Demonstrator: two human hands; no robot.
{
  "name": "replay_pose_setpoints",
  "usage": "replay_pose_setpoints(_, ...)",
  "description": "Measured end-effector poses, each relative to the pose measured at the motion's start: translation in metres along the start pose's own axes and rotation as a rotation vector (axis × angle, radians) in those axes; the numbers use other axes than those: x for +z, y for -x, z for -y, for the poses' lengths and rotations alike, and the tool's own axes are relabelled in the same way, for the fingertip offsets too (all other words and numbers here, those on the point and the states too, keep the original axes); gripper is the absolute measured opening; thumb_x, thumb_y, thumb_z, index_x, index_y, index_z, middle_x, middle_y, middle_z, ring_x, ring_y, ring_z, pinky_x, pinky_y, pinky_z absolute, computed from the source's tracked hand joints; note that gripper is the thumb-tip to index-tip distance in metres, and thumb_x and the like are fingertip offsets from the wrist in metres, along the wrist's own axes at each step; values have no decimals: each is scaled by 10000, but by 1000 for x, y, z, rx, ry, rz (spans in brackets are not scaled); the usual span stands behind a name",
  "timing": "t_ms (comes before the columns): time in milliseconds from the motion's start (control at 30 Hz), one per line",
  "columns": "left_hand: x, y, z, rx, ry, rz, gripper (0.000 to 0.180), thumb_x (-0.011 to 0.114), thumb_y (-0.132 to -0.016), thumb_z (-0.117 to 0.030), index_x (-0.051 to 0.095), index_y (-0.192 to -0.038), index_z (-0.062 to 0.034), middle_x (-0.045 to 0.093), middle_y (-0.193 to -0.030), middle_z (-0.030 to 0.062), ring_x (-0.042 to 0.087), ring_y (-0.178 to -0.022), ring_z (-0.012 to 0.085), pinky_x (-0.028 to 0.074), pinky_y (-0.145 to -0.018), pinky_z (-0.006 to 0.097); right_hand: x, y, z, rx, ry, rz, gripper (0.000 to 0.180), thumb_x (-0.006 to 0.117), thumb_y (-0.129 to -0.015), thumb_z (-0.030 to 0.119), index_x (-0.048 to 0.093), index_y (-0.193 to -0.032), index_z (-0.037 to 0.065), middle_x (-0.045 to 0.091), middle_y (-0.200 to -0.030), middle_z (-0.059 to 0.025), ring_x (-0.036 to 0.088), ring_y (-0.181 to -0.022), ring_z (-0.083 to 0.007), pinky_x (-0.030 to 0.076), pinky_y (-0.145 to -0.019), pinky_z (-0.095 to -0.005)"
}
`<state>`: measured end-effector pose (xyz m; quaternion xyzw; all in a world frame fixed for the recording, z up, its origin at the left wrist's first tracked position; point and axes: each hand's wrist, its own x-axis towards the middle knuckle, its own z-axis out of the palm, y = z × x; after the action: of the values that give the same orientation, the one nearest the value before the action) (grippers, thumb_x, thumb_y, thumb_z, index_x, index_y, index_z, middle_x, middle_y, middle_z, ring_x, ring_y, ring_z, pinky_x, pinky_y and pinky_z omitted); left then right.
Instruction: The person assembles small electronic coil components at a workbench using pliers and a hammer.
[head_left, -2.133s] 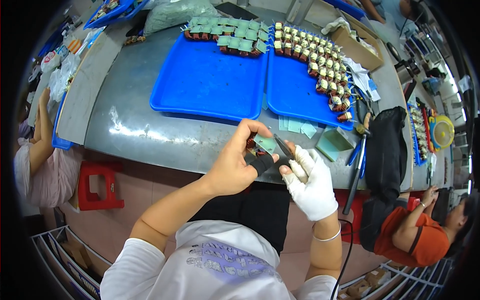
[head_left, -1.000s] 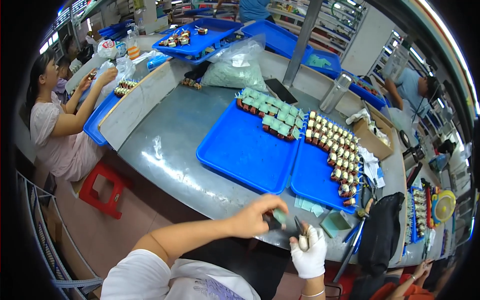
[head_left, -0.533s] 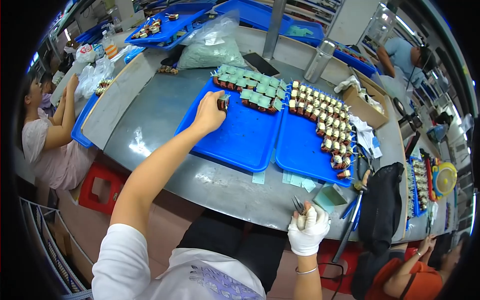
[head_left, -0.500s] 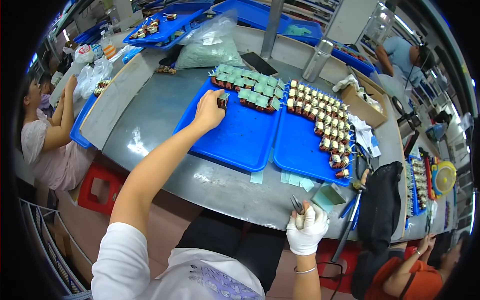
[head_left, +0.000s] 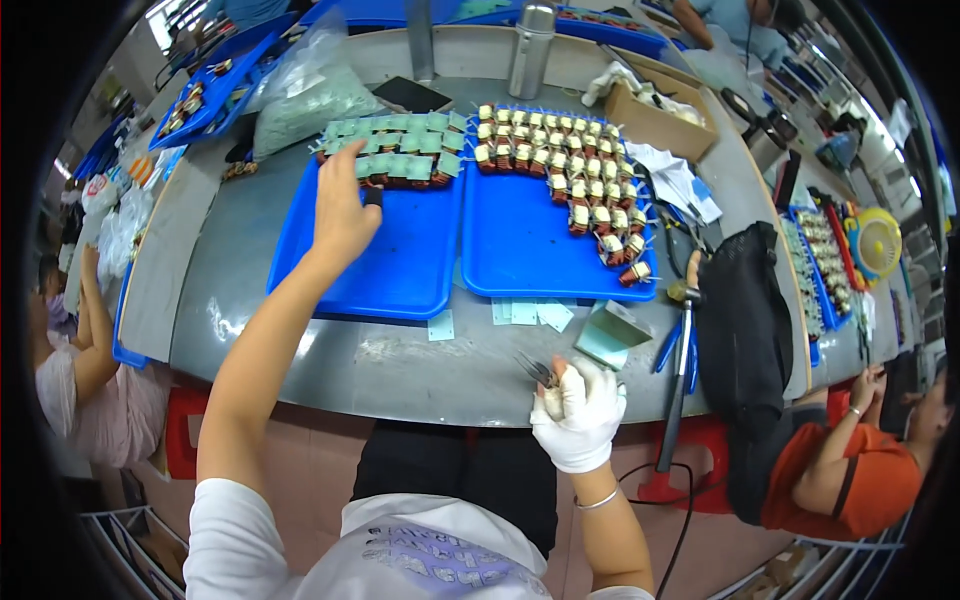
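Note:
My left hand (head_left: 342, 212) is over the left blue tray (head_left: 400, 270), its fingers at the near row of coils topped with green squares (head_left: 408, 165). Its fingers and thumb are apart, with something dark at the thumb tip, and no coil shows lifted between them. In the white-gloved right hand (head_left: 582, 415), near the table's front edge, is a pair of pointed metal tweezers (head_left: 538, 372), tips up and to the left. Coils with cream tops (head_left: 595, 170) stand in rows in the right blue tray (head_left: 520, 255).
Small green sheets (head_left: 525, 312) and a folded green piece (head_left: 610, 335) lie before the trays. To the right are a hammer (head_left: 682, 330), blue-handled pliers (head_left: 668, 348) and a black bag (head_left: 745, 320). Behind stand a steel flask (head_left: 531, 50) and a plastic bag (head_left: 310, 110). Co-workers sit on both sides.
The green-topped coil that my left hand held now appears set down at the near row, and the fingers have spread. My right hand still holds the tweezers. The whole view has shifted.

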<state>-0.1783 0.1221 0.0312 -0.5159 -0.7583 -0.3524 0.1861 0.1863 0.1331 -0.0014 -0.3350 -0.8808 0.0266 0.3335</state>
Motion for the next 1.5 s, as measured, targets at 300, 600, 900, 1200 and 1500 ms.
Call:
replay_pose_setpoints(300, 68, -22, -169, 520, 441, 440, 681, 766, -764, -451, 550, -1292, -79, 495, -1344, 225, 434, -1288, 388, 333, -1079, 477, 5, 0, -3, -15, 20, -70, 428, 730, -614, 200, 648, -1033, 158, 592, -980, -57, 563, -785, -293, 420, -650, -437)
replay_pose_setpoints(600, 145, -34, -244, 594, 182, 766, 725, 708, -637, -554, 602, -1246, -175, 509, -1305, 218, 341, -1343, 453, 219, -1042, 715, 4, 11, -1, 5, -6, -90, 478, 714, -600, 144, 626, -1069, 137, 595, -945, -94, 567, -793, -323, 432, -680, -463)
replay_pose_setpoints(900, 120, -52, -231, 646, -153, 851, 664, 619, -726, -530, 602, -1302, -200, 472, -1380, 159, 349, -1345, 376, 241, -980, 778, 8, 8, 0, -29, -16, -99, 497, 723, -607, 78, 602, -1088, 58, 591, -980, -123, 559, -842, -342, 438, -732, -472)
replay_pose_setpoints(1200, 90, -43, -180, 730, -95, 863, 529, 625, -729, -422, 660, -1175, -141, 582, -1210, 98, 534, -1159, 282, 460, -894, 496, 4, 6, 5, -12, -18, -91, 494, 724, -618, 57, 602, -1097, 53, 588, -967, -108, 568, -886, -335, 454, -766, -460)
replay_pose_setpoints(1500, 61, -28, -140, 803, 58, 810, 421, 641, -699, -303, 687, -1014, -29, 578, -1193, 145, 445, -1280, 324, 409, -1015, 465, 3, 14, -2, 11, -10, -100, 490, 727, -614, 115, 619, -1092, 104, 595, -1008, -104, 579, -873, -338, 451, -754, -466)
